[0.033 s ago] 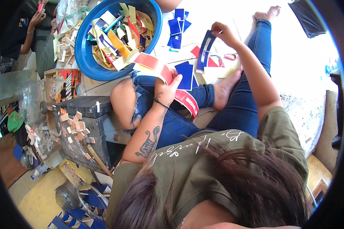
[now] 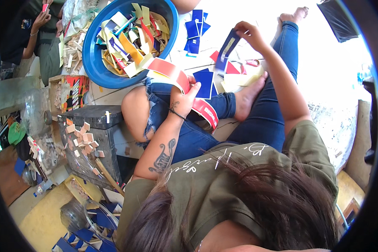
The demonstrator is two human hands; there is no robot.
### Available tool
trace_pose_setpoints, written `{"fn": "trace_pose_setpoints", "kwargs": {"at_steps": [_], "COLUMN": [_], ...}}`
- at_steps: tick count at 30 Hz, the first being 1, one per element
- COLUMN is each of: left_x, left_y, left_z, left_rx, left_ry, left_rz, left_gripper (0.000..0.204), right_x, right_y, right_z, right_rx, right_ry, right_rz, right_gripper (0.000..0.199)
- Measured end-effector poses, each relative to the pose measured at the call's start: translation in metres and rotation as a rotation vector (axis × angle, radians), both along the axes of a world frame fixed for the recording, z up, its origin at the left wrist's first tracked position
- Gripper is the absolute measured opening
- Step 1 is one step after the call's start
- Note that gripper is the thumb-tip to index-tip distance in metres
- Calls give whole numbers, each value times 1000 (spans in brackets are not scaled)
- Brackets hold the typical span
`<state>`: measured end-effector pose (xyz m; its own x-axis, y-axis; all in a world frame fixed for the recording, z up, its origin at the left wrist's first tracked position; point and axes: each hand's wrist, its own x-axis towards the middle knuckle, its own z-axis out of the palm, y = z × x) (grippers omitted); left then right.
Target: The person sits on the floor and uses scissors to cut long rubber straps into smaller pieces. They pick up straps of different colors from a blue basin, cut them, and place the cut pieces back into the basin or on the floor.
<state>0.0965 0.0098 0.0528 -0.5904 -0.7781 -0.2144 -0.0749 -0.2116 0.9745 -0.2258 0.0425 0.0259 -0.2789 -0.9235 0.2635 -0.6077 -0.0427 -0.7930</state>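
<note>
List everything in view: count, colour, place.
dark blue strip: one, dark blue, upper centre
red strip: at least one, red, centre
blue pieces: several, blue, mostly on floor
basin: one, blue, upper left
scraps: many, mixed colours, inside basin
box: one, black, left side
wooden blocks: many, pale, on box
scissors-like tool: one, red handles, on floor
co-worker: one, dark top, far upper left
jeans: one pair, blue, centre
feet: two, bare, upper right
left grip: one, bare, shut on red strip
right grip: one, bare, pinching dark blue strip
</note>
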Motion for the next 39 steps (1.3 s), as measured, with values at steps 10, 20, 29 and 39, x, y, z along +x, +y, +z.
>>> {"fn": "trace_pose_setpoints", "kwargs": {"at_steps": [10,20,29,39], "left_x": [-4,-1,-4,2], "left_y": [8,7,4,-7], "left_z": [20,11,4,2], "left_rx": [-84,-28,196,435], "left_ry": [174,116,81,278], "left_rz": [-168,-80,149,-27], "left_gripper": [16,11,7,36], "right_x": [88,147,163,69], "right_y": [19,14,43,-103], "right_z": [102,65,32,-62], "right_rx": [161,66,303,504], "right_ry": [-296,-555,-774,-680], "right_rz": [244,75,58,-540], "right_gripper": [14,30,15,19]}}
